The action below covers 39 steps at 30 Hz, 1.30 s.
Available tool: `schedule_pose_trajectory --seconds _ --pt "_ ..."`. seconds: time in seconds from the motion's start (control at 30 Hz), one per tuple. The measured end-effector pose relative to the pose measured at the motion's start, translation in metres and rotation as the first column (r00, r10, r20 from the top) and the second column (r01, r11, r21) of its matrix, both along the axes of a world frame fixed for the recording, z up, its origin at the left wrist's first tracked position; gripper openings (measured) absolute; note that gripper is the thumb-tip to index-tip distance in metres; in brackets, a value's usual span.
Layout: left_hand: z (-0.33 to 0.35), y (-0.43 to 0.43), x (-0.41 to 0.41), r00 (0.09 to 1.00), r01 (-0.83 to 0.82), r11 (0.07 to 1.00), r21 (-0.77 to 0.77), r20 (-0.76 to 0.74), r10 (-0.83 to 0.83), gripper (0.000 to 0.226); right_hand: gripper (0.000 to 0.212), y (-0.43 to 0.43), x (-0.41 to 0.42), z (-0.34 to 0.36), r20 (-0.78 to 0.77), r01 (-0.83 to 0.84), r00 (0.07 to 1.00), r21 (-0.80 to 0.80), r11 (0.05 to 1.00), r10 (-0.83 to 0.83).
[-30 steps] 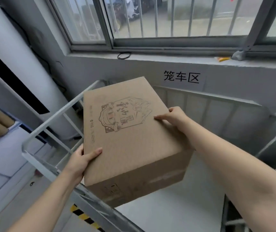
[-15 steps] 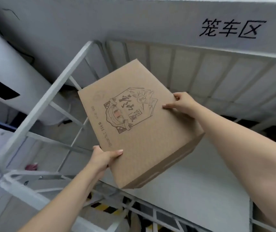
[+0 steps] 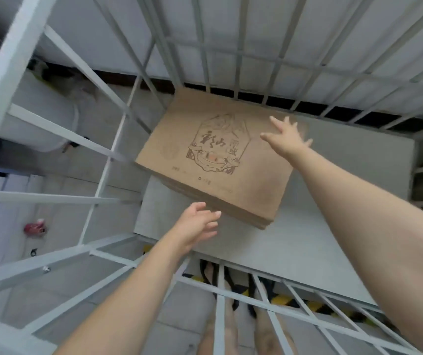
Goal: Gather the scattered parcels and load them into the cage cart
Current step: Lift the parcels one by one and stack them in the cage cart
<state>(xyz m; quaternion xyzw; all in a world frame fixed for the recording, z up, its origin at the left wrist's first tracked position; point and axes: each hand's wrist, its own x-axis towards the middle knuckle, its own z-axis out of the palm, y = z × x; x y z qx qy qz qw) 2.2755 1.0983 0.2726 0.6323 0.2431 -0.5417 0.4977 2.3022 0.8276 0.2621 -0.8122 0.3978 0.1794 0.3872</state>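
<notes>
While the cardboard box (image 3: pixel 213 160) lies low in the far left corner of the cage cart (image 3: pixel 295 252), the left hand (image 3: pixel 195 226) hovers beside its near edge, fingers loose, and the right hand (image 3: pixel 287 139) spreads wide above its top, holding nothing.

Parcel depot / whse, looks like: steel cage cart (image 3: pixel 308 239), cardboard parcel (image 3: pixel 256 180) inside, yellow-blk hazard tape (image 3: pixel 281 301) on floor (image 3: pixel 59 221).
</notes>
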Motion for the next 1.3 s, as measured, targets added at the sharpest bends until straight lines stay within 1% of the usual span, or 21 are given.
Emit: schedule_pose_trajectory --seconds 0.07,0.1,0.13,0.17,0.2,0.23,0.27,0.3,0.33,0.37,0.4,0.47,0.57,0.7,0.83,0.93,1.03,1.13,1.2,1.27,1.3 --pt "-0.013 0.007 0.020 0.977 0.099 0.979 0.179 0.169 -0.130 0.063 0.079 0.010 -0.051 -0.024 -0.170 0.011 0.985 -0.020 1.000 -0.014" --pt "-0.021 0.012 0.031 0.935 0.147 0.940 0.308 0.266 -0.234 0.065 0.090 0.015 -0.075 -0.036 -0.232 0.037 0.972 0.005 0.999 -0.035" --pt "-0.027 0.017 0.041 0.859 0.224 0.873 0.434 0.335 -0.387 0.070 0.101 0.022 -0.096 -0.048 -0.277 0.072 0.959 0.053 0.996 -0.055" --pt "-0.035 0.021 0.049 0.740 0.323 0.771 0.549 0.361 -0.567 0.077 0.112 0.029 -0.112 -0.061 -0.308 0.100 0.949 0.113 0.988 -0.061" --pt "-0.044 0.025 0.055 0.588 0.425 0.634 0.646 0.336 -0.736 0.086 0.120 0.037 -0.123 -0.073 -0.334 0.102 0.942 0.171 0.980 -0.040" --pt "-0.055 0.028 0.058 0.405 0.515 0.461 0.723 0.269 -0.874 0.095 0.127 0.045 -0.129 -0.086 -0.356 0.069 0.935 0.212 0.975 0.011" --pt "-0.069 0.028 0.061 0.202 0.564 0.272 0.779 0.189 -0.961 0.102 0.130 0.053 -0.132 -0.100 -0.372 0.007 0.925 0.225 0.974 0.080" --pt "-0.084 0.027 0.061 0.017 0.572 0.110 0.813 0.122 -0.992 0.107 0.130 0.060 -0.134 -0.111 -0.388 -0.078 0.908 0.212 0.974 0.157" --pt "-0.100 0.023 0.062 -0.124 0.558 0.007 0.830 0.092 -0.988 0.111 0.129 0.066 -0.137 -0.122 -0.403 -0.174 0.886 0.174 0.969 0.231" --pt "-0.114 0.016 0.062 -0.220 0.543 -0.050 0.838 0.085 -0.972 0.113 0.125 0.071 -0.139 -0.133 -0.415 -0.274 0.861 0.111 0.955 0.295" --pt "-0.129 0.009 0.063 -0.276 0.536 -0.072 0.841 0.094 -0.956 0.113 0.120 0.074 -0.141 -0.144 -0.425 -0.361 0.838 0.036 0.932 0.341" --pt "-0.156 -0.006 0.068 -0.307 0.544 -0.065 0.837 0.126 -0.943 0.112 0.105 0.077 -0.143 -0.162 -0.410 -0.434 0.838 -0.105 0.895 0.359" --pt "-0.188 -0.024 0.082 -0.223 0.544 0.029 0.839 0.177 -0.959 0.110 0.086 0.070 -0.127 -0.181 -0.334 -0.423 0.880 -0.230 0.876 0.337" --pt "-0.211 -0.038 0.134 -0.148 0.442 0.117 0.889 0.202 -0.968 0.109 0.082 0.051 -0.064 -0.198 -0.238 -0.415 0.907 -0.371 0.831 0.347" --pt "-0.212 -0.063 0.209 -0.105 0.422 0.160 0.892 0.224 -0.969 0.110 0.080 0.020 0.018 -0.201 -0.258 -0.480 0.876 -0.389 0.786 0.407" --pt "-0.212 -0.072 0.263 -0.100 0.433 0.179 0.884 0.244 -0.965 0.115 0.081 0.009 0.067 -0.202 -0.258 -0.478 0.874 -0.304 0.824 0.411" --pt "-0.210 -0.070 0.286 -0.148 0.448 0.159 0.880 0.249 -0.957 0.115 0.082 0.015 0.081 -0.199 -0.281 -0.480 0.866 -0.238 0.845 0.413" --pt "-0.210 -0.068 0.288 -0.151 0.471 0.121 0.874 0.215 -0.965 0.115 0.083 0.014 0.081 -0.196 -0.289 -0.466 0.868 -0.190 0.864 0.405" --pt "-0.203 -0.074 0.285 -0.149 0.492 0.057 0.869 0.148 -0.978 0.114 0.086 0.010 0.084 -0.188 -0.316 -0.471 0.851 -0.104 0.876 0.420" --pt "-0.184 -0.083 0.283 -0.155 0.500 -0.037 0.865 0.047 -0.987 0.110 0.092 0.002 0.088 -0.171 -0.327 -0.461 0.841 -0.013 0.887 0.432" --pt "-0.168 -0.089 0.279 -0.171 0.486 -0.067 0.871 0.020 -0.985 0.105 0.093 -0.003 0.088 -0.155 -0.305 -0.429 0.857 0.020 0.903 0.415"
